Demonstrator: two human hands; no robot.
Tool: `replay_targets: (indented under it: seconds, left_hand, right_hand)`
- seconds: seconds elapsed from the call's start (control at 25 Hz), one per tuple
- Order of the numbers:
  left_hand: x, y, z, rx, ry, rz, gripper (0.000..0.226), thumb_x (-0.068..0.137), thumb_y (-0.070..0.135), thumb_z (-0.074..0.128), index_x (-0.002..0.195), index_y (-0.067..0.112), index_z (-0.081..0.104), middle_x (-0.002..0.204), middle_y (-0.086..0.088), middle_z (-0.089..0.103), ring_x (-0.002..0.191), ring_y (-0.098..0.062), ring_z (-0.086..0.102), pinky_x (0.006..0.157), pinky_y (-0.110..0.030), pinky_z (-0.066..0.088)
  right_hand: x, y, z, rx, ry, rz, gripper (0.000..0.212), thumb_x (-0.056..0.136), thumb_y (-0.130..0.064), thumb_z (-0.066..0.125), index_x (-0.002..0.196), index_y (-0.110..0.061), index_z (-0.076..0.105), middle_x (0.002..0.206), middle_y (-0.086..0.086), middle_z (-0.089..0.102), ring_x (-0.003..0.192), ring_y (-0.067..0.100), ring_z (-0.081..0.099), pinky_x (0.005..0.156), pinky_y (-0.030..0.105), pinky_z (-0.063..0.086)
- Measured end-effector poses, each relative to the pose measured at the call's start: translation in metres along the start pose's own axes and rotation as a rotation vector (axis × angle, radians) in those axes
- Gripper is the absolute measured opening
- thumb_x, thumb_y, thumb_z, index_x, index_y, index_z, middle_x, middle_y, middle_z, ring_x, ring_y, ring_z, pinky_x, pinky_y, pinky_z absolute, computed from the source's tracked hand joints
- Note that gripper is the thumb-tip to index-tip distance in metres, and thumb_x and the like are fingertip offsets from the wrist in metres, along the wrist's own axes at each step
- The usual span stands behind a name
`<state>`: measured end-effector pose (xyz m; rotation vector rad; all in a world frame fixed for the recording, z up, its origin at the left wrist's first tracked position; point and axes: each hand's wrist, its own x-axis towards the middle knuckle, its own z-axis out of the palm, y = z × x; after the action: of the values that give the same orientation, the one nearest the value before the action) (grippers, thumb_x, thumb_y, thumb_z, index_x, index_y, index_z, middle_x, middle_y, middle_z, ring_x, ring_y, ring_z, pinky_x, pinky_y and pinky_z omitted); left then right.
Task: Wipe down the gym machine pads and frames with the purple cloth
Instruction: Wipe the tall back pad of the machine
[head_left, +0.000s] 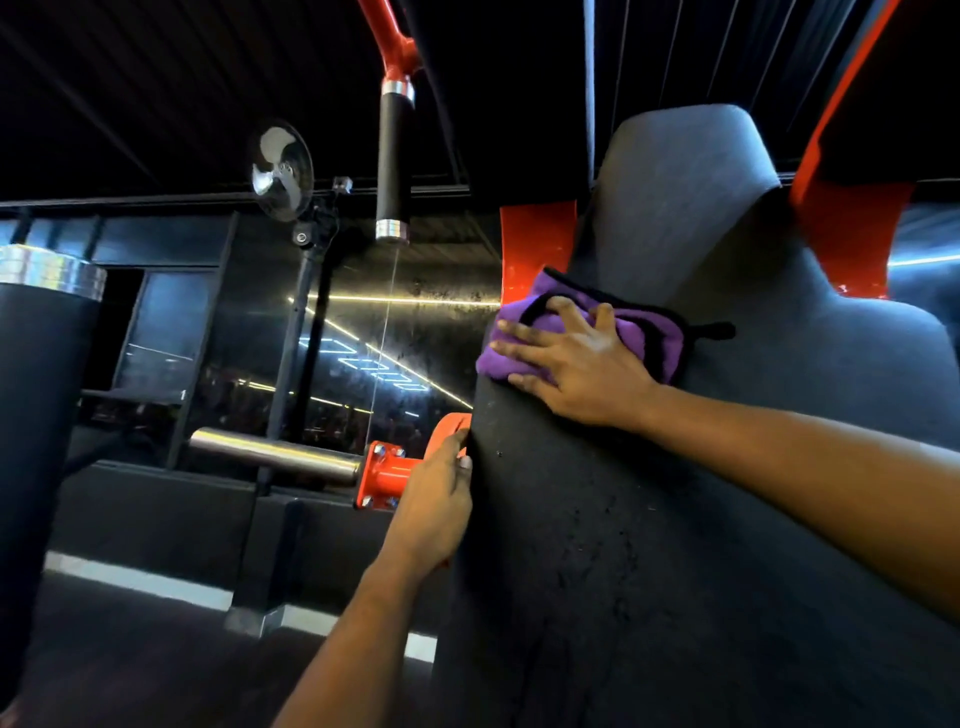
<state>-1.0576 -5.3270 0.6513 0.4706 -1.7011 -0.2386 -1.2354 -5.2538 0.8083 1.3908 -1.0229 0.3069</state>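
A tall black back pad (701, 467) of a gym machine fills the right half of the view. The purple cloth (660, 340) with black trim lies against the pad's upper left edge. My right hand (571, 358) presses flat on the cloth with fingers spread. Lower down, my left hand (436, 509) grips the pad's left edge, its fingers curled round behind it. Red frame plates (535, 249) show behind the pad on both sides.
A red bracket with a steel weight peg (275, 454) juts left beside my left hand. A black handle (395, 156) hangs from a red arm overhead. A standing fan (283, 171) and a dark mirrored wall lie beyond. Another black roller pad (36, 415) stands at far left.
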Motion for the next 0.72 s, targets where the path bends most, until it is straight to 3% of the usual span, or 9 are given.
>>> replay_targets:
  seconds: [0.08, 0.24, 0.36, 0.44, 0.52, 0.6, 0.72]
  left_hand:
    - [-0.008, 0.0, 0.0, 0.015, -0.018, -0.023, 0.041, 0.104, 0.013, 0.043, 0.144, 0.019, 0.047, 0.131, -0.001, 0.062, 0.119, -0.016, 0.058, 0.099, -0.025, 0.042]
    - [-0.023, -0.004, -0.005, 0.015, -0.04, -0.064, 0.041, 0.104, 0.015, 0.044, 0.145, 0.02, 0.047, 0.125, -0.007, 0.065, 0.116, -0.022, 0.06, 0.094, -0.024, 0.045]
    - [-0.035, -0.007, -0.009, 0.019, -0.084, -0.093, 0.04, 0.103, 0.012, 0.045, 0.142, 0.021, 0.05, 0.112, -0.006, 0.067, 0.105, -0.02, 0.064, 0.08, -0.014, 0.041]
    - [-0.045, -0.006, -0.01, 0.018, -0.093, -0.101, 0.041, 0.102, 0.01, 0.046, 0.142, 0.019, 0.05, 0.11, -0.006, 0.066, 0.107, -0.025, 0.063, 0.081, -0.015, 0.043]
    - [-0.056, -0.005, -0.01, 0.045, -0.096, -0.104, 0.043, 0.101, 0.007, 0.047, 0.143, 0.018, 0.05, 0.121, -0.007, 0.066, 0.114, -0.023, 0.061, 0.091, -0.023, 0.045]
    - [-0.066, -0.002, -0.011, 0.048, -0.104, -0.114, 0.045, 0.1, 0.005, 0.047, 0.143, 0.017, 0.049, 0.124, -0.008, 0.066, 0.115, -0.022, 0.06, 0.093, -0.026, 0.046]
    - [-0.074, -0.003, -0.014, 0.037, -0.162, -0.187, 0.048, 0.102, 0.007, 0.046, 0.148, 0.019, 0.044, 0.125, -0.005, 0.065, 0.116, -0.018, 0.06, 0.09, -0.017, 0.045]
  right_hand:
    - [-0.001, 0.018, -0.005, -0.088, -0.001, -0.07, 0.062, 0.092, -0.073, 0.025, 0.146, -0.05, 0.044, 0.162, -0.015, 0.03, 0.144, 0.036, 0.029, 0.101, 0.059, 0.026]
    - [0.019, 0.021, -0.012, -0.076, 0.013, 0.231, 0.061, 0.092, -0.077, 0.026, 0.146, -0.053, 0.039, 0.17, -0.008, 0.003, 0.154, 0.04, -0.007, 0.11, 0.077, 0.001]
    - [0.025, -0.011, -0.007, 0.048, -0.065, 0.29, 0.056, 0.097, -0.068, 0.03, 0.149, -0.048, 0.039, 0.167, -0.009, 0.02, 0.154, 0.036, 0.008, 0.111, 0.075, 0.012]
    - [0.014, -0.03, 0.0, 0.022, -0.075, 0.133, 0.058, 0.095, -0.066, 0.027, 0.145, -0.045, 0.048, 0.161, -0.009, 0.035, 0.151, 0.031, 0.022, 0.11, 0.067, 0.022]
    - [-0.003, -0.043, 0.006, 0.016, -0.068, -0.087, 0.06, 0.092, -0.065, 0.026, 0.138, -0.042, 0.057, 0.155, -0.01, 0.045, 0.147, 0.03, 0.033, 0.107, 0.065, 0.026]
    - [-0.022, -0.045, 0.008, -0.004, -0.102, -0.215, 0.059, 0.089, -0.06, 0.027, 0.138, -0.044, 0.056, 0.155, -0.011, 0.045, 0.146, 0.029, 0.035, 0.105, 0.066, 0.028]
    - [-0.014, -0.028, -0.004, 0.007, -0.154, -0.156, 0.06, 0.086, -0.056, 0.028, 0.142, -0.048, 0.049, 0.161, -0.015, 0.034, 0.149, 0.027, 0.029, 0.106, 0.066, 0.026]
